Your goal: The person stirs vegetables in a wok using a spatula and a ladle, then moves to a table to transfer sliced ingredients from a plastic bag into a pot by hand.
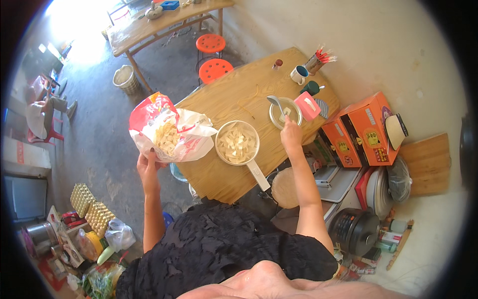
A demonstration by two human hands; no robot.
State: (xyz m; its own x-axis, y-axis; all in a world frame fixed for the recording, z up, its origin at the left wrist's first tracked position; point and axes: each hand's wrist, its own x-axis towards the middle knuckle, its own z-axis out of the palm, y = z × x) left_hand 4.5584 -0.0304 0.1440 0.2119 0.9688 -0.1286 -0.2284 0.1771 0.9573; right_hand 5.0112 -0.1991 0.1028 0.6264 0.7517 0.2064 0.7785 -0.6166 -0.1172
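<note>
My left hand (148, 164) grips the lower edge of a red and white plastic bag (196, 144). Pale yellow flat pieces (166, 137) show in its open mouth. To the right of the bag, a white long-handled pot (258, 175) stands on the wooden table, filled with similar flat pieces (238, 144). My right hand (291, 131) has its fingers closed at the handle end of a grey ladle (274, 100). Beneath the ladle is a round, rimmed lid or shallow dish (272, 116); which of the two I cannot tell.
A pink tissue box (307, 106), a dark green cup (310, 88), a mug (299, 75) and a small jar (277, 64) stand on the table (224, 183). Orange cartons (368, 130) are at the right. Red stools (216, 70) stand beyond the table. A person (39, 117) sits far left.
</note>
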